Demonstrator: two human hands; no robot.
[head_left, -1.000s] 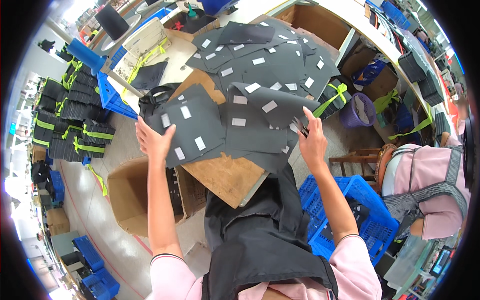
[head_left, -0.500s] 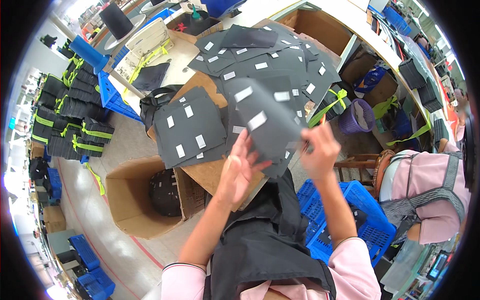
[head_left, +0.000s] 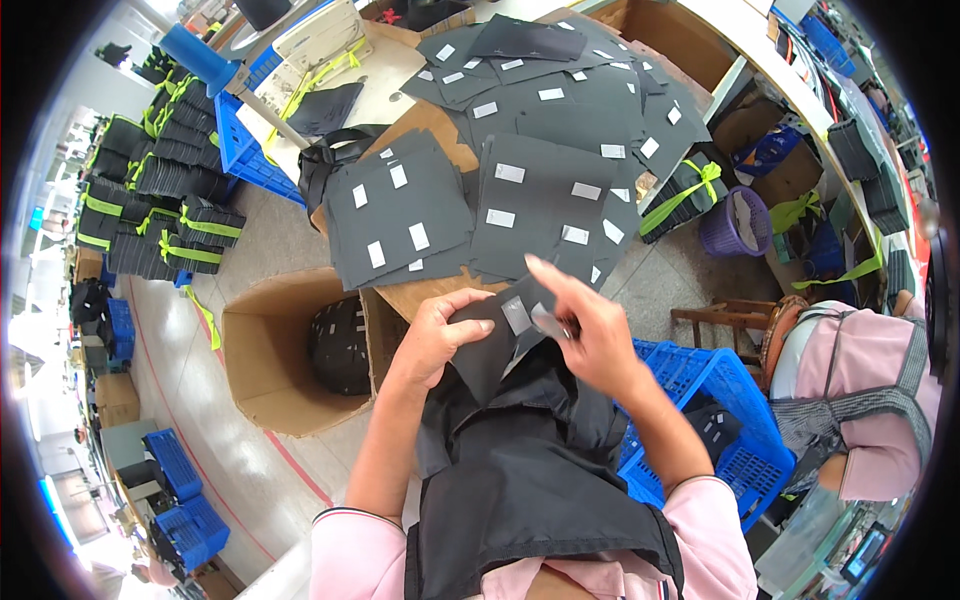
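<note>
My left hand [head_left: 437, 338] pinches a dark, flexible sheet [head_left: 482, 345] between thumb and fingers, low over my black apron. White labels show on the sheet, which is bent. At its right edge is my right hand [head_left: 592, 330], index finger stretched out and the other fingers curled around a small, shiny dark thing that I cannot make out. Just beyond my hands lies a stack of dark sheets with white labels [head_left: 540, 205]. A second such stack [head_left: 400, 215] sits to its left, and more loose sheets [head_left: 560, 120] spread over the far table.
An open cardboard box [head_left: 265, 375] stands at lower left, a blue crate [head_left: 745, 400] at my right. Bundles tied with yellow-green strips [head_left: 130, 205] are piled far left. A purple basket [head_left: 735, 225], a wooden stool [head_left: 725, 315] and a person in pink [head_left: 850, 350] are right.
The sheet has come off the stacks down toward my lap. My left hand, spread before, now grips it. My right hand has moved left and down, and the view has shifted slightly.
</note>
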